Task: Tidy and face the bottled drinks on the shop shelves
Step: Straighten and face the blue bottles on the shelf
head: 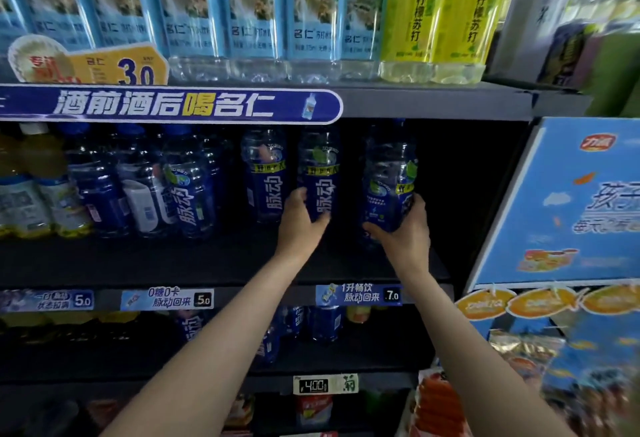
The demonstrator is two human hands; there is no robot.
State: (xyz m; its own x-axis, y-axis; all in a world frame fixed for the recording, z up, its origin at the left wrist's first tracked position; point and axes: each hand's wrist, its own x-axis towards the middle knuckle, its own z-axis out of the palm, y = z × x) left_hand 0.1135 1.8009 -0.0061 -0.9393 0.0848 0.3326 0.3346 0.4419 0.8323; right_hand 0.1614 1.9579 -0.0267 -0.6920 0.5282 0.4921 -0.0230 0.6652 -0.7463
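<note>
While both arms reach into the middle shelf [221,263], at frame centre:
Left hand [300,220]: fingers curled round the lower part of an upright blue bottle [320,173].
Right hand [405,229]: clamped on the base of the rightmost blue bottle [389,177], tilted slightly, label turned sideways.
Third bottle [265,173]: upright, just left of the held pair.
Price tag [358,294]: lower centre, below the hands.

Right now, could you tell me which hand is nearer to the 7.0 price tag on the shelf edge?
Right. The right hand holds a blue bottle almost straight above the 7.0 price tag; the left hand, gripping the neighbouring bottle, sits further left.
</note>
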